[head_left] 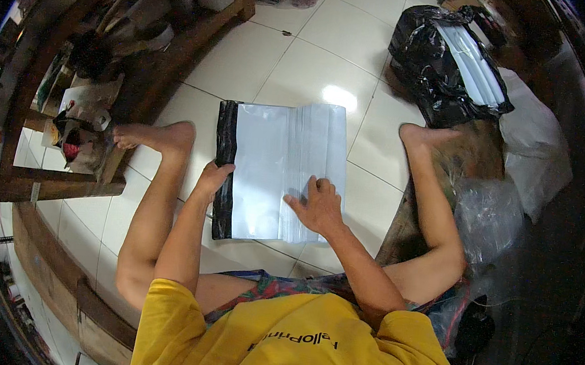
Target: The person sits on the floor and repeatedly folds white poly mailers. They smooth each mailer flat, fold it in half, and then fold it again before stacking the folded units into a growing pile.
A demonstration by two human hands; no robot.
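A stack of white plastic mailing bags (260,173) lies on the tiled floor between my legs. Its left side has a black strip (227,131), and its right part is fanned into many thin layered edges. My left hand (214,177) grips the black edge, thumb on top and the other fingers mostly hidden. On the fanned layers rests my right hand (318,207), its thumb spread away from slightly bent fingers.
At the far right sits a black plastic bag (421,68) with more folded white bags (473,66) in its opening. Clear plastic wrap (488,217) and a whitish sack (536,145) lie beside my right leg. Wooden shelving (151,94) with clutter runs along the left.
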